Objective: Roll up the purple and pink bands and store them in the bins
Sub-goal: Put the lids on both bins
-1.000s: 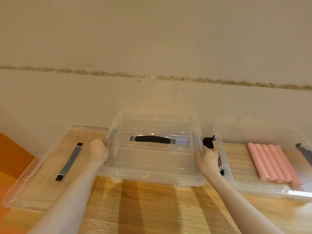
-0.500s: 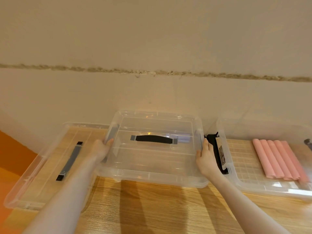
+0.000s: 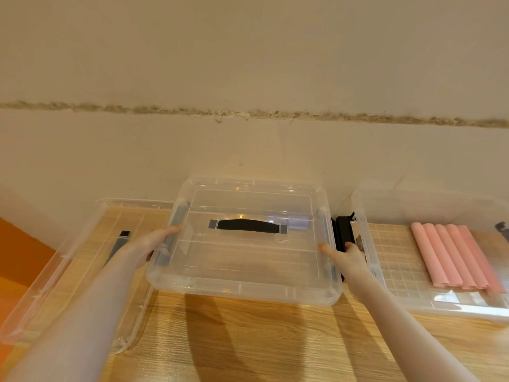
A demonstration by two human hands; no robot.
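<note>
Wall [image 3: 248, 64]: standing behind the middle bin, plain cream, a rough crumbling seam running across it from side to side.
Table [image 3: 248, 340]: light wood grain, carrying the middle bin and everything around it; two arm shadows are falling on it in front of the bin.
Middle bin [image 3: 245, 260]: clear plastic, lidded, sitting centrally at the table's far edge against the wall; taken here as the reference point.
Lid handle [image 3: 246, 226]: black strap with grey ends, lying flat across the top of the middle bin.
Loose lid [image 3: 55, 271]: clear, lying just left of the middle bin, partly under its left edge, with its own dark handle strap showing.
Right bin [image 3: 366, 244]: clear, uncovered, sitting just right of the middle bin, grid pattern showing on its floor.
Pink bands [image 3: 454, 257]: five rolled tubes lying side by side inside the right bin, toward its right half.
Purple bands: a pale lilac patch is showing through the middle bin's lid beside the handle; possibly these, too blurred to confirm.
Black latch [image 3: 343, 230]: hanging between the middle bin and the right bin.
Left hand [image 3: 150, 242]: gripping the middle bin's left side, fingers wrapping onto the grey clip.
Right hand [image 3: 349, 256]: gripping the middle bin's right side, thumb lying on the lid edge, fingers curling at the black latch.
</note>
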